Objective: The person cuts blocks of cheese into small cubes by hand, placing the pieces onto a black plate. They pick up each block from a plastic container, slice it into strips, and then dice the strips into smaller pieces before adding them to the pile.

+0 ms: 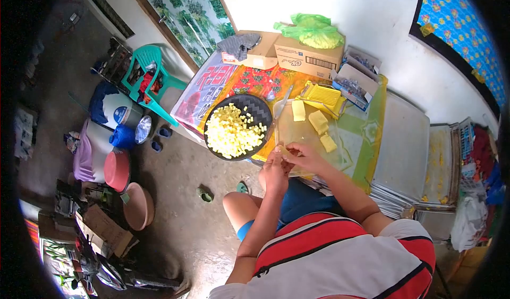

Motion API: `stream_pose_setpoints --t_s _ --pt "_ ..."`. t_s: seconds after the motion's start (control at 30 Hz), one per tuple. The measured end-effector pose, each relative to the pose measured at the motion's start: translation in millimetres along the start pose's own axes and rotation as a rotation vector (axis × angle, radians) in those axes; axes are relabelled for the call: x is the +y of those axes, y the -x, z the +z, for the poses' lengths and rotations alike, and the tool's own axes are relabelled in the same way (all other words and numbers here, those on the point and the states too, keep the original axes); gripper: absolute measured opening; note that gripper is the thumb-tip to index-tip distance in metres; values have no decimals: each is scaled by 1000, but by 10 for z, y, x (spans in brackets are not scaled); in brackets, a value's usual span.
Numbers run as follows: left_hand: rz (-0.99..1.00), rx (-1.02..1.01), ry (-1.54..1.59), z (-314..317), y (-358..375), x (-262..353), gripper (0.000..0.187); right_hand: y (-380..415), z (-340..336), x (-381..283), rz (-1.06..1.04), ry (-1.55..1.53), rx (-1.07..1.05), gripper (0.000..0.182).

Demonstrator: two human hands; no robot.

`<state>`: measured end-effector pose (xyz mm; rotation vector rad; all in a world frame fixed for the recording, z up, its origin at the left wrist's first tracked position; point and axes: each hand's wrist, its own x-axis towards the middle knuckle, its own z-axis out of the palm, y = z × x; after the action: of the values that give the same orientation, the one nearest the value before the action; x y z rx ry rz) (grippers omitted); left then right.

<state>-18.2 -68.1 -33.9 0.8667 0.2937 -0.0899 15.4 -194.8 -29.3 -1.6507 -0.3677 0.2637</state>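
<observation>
My left hand [274, 172] and my right hand [307, 159] meet over the table's front edge, fingertips pinched together. Something small and yellowish may be between them, but the fingers mostly hide it. Just beyond is a pale cutting board [296, 131] with several yellow blocks [319, 121] on its right part. A knife [281, 109] lies along the board's left edge, blade pointing away from me. To the left, a round black tray [260, 108] holds a heap of small yellow cubes [229, 131].
A yellow slotted rack [322, 98] stands behind the board. Cardboard boxes [308, 56], a green plastic bag [313, 31] and open boxes of small packets [353, 86] line the wall. A green chair [169, 81] and basins [139, 206] are at left; stacked metal trays [401, 139] at right.
</observation>
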Motion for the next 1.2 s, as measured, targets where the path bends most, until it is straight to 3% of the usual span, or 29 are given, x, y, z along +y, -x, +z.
stream_pose_setpoints --t_s 0.1,0.2,0.4,0.5,0.6,0.7,0.8,1.03,1.2 --pt "-9 14 -47 26 36 -20 29 -24 7 153 83 -66 11 25" --pt "-1 -22 -160 4 26 51 27 0 -11 100 36 -175 17 23" --pt "150 -96 -531 -65 -16 167 21 19 -179 20 8 114 -64 22" --pt "164 -98 -554 -79 -38 184 18 89 -218 -144 183 -120 -97 23" --pt "138 -62 -545 -64 -88 160 17 64 -255 -97 228 -71 -76 26" --pt "156 -137 -624 -76 -290 97 17 -36 -313 190 148 -152 -25 27" --pt "46 -148 -596 -43 -385 120 19 -11 -380 130 201 -82 22 27" --pt "138 -176 -608 10 -386 131 20 27 -381 8 178 -236 62 25" --pt "42 -155 -479 -34 -388 169 19 4 -360 20 173 -317 54 24"
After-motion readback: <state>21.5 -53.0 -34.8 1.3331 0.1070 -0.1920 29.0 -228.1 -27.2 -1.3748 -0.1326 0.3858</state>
